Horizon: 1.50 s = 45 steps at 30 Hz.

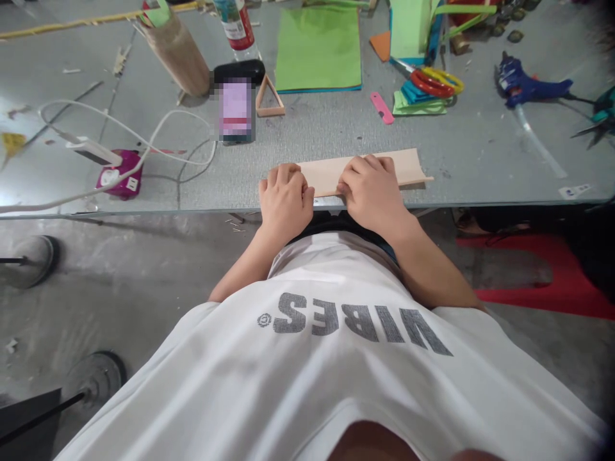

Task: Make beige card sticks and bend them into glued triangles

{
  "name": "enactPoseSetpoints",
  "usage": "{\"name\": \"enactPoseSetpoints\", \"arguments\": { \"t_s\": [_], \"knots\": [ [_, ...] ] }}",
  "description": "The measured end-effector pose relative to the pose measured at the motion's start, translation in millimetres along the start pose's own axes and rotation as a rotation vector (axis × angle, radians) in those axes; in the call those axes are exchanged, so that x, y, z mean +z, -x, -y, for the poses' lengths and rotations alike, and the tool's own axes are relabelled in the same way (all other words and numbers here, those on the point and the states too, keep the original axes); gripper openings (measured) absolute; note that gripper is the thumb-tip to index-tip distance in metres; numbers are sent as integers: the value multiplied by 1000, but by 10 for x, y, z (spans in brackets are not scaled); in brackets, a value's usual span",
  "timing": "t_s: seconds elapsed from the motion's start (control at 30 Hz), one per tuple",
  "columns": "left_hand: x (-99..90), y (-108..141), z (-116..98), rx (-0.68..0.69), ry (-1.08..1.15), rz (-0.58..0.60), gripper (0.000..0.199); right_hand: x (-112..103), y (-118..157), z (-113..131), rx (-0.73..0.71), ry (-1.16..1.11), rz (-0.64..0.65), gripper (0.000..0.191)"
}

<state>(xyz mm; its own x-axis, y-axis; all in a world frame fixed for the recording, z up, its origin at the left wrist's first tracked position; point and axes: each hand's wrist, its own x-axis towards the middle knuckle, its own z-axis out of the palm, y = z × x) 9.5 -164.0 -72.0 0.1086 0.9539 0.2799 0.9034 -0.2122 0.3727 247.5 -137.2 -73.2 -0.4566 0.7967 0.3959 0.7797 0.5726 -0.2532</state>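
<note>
Beige paper (327, 174), a long narrow sheet, lies on the grey, glossy tabletop (331, 131) near its front edge, directly before my body. My left hand (287, 197) is closed over the sheet's left end, fingers curled on top and thumb at the near edge. My right hand (371, 191), set a little apart from the left, is clamped on the same sheet past its middle, its fingers bent over the near edge. Beyond my right hand, a slim pale rod (428, 179) juts from that edge; whether it is a stick or rolled paper, I cannot tell.

Farther back, a small triangular wooden frame (271, 112) sits just beside a phone with a lilac screen (235, 105). Bright green square sheets (317, 48) lie behind it. To the right are a flat pink strip (382, 107), scissors with red and yellow handles (427, 83) and a blue glue gun (531, 84).
</note>
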Motion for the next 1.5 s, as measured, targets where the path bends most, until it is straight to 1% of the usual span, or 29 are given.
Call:
{"name": "enactPoseSetpoints", "arguments": {
  "t_s": [0.07,0.2,0.3,0.4,0.57,0.67,0.77,0.83,0.9,0.97,1.03,1.13,1.3,1.5],
  "knots": [
    [8,8,-12,-6,-4,1,8,-32,20,-67,23,12,-6,37],
    [45,25,-16,-10,-7,-24,21,-90,62,-167,41,15,-9,33],
    [80,35,-18,-4,1,-61,25,-110,72,-160,47,16,-10,30],
    [94,43,-31,-9,-11,-76,27,-94,82,-132,21,5,-20,31],
    [33,76,-76,-36,-47,-56,31,-34,142,-169,-21,-5,-51,33],
    [-15,112,-108,-41,-69,-49,34,-40,167,-204,-51,-29,-50,32],
    [-33,125,-145,16,-69,-54,33,-81,165,-213,-71,-42,-18,30],
    [-34,102,-178,106,-46,-21,29,-107,154,-210,-78,-35,0,30],
    [-34,51,-222,189,-16,45,25,-123,145,-207,-84,-19,6,30],
    [-37,-14,-270,226,7,114,23,-130,140,-204,-83,-3,12,31],
    [-41,-75,-310,224,32,160,22,-138,143,-201,-72,6,23,32],
    [-38,-126,-335,203,85,192,21,-165,155,-201,-59,5,36,32],
    [-21,-123,-318,173,148,188,19,-220,200,-267,-70,-22,44,34],
    [-7,-123,-312,169,142,191,17,-224,257,-408,-74,-23,26,40]
  ]
}}
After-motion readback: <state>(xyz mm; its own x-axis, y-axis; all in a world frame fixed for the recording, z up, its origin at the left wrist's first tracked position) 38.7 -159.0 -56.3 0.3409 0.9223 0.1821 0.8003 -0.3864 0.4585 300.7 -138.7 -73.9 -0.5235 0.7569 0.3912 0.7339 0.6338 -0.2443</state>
